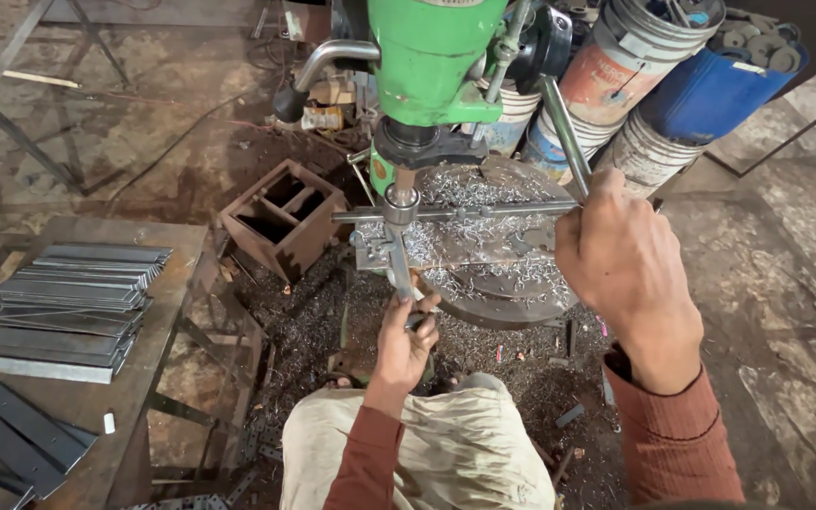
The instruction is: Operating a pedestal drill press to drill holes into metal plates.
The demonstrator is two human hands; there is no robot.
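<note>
A green drill press [432, 66] stands in front of me, its chuck [400, 198] down over a round table [507, 307] covered in metal shavings. My left hand [406, 338] grips the near end of a narrow flat metal strip [399, 269] that runs up under the chuck. My right hand [620, 260] is closed around the steel feed lever [564, 127] of the press. A long grey bar [465, 213] lies crosswise on the table behind the chuck.
A stack of flat grey steel strips [73, 307] rests on a rusty bench [158, 345] at left, with darker strips [21, 434] nearer me. A brown metal box [283, 219] sits on the floor. Paint buckets [630, 66] and a blue drum [715, 94] stand behind the press.
</note>
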